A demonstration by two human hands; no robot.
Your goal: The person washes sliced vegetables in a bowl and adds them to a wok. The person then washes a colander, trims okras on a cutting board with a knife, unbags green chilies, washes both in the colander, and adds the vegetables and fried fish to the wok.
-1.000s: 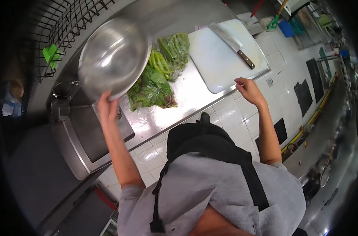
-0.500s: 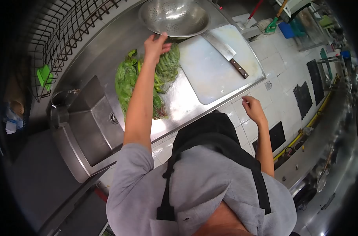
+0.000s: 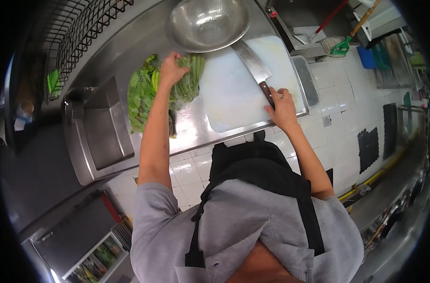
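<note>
- The work at the counter (image 3: 189,126) is appearing to be at an early stage; this I am judging only from how the things are lying.
- What is looking done: the white cutting board (image 3: 238,104) is lying flat near the upper centre of the frame, and the metal colander (image 3: 208,23) is resting at the top centre, just beside the board's upper left corner.
- What is looking undone: the leafy greens (image 3: 139,92), the light green peppers (image 3: 155,81) and the long green pods (image 3: 192,70) are lying together left of the board, and they are seeming whole. Clear plastic is shining over part of them.
- The knife (image 3: 257,68) is lying flat and slanting on the board, its handle pointing to the lower right; it is not yet being lifted.
- The left hand (image 3: 171,70) is reaching over the pods, half open, with the thumb spread and the fingers bending. I cannot tell whether it is gripping the plastic or only touching.
- The right hand (image 3: 282,107) is coming around the knife's handle, fingers loosely curling and thumb standing apart. Whether it is holding firmly, I cannot tell.
- The sink (image 3: 106,125), at the left of the frame, is standing apart from both hands.
</note>
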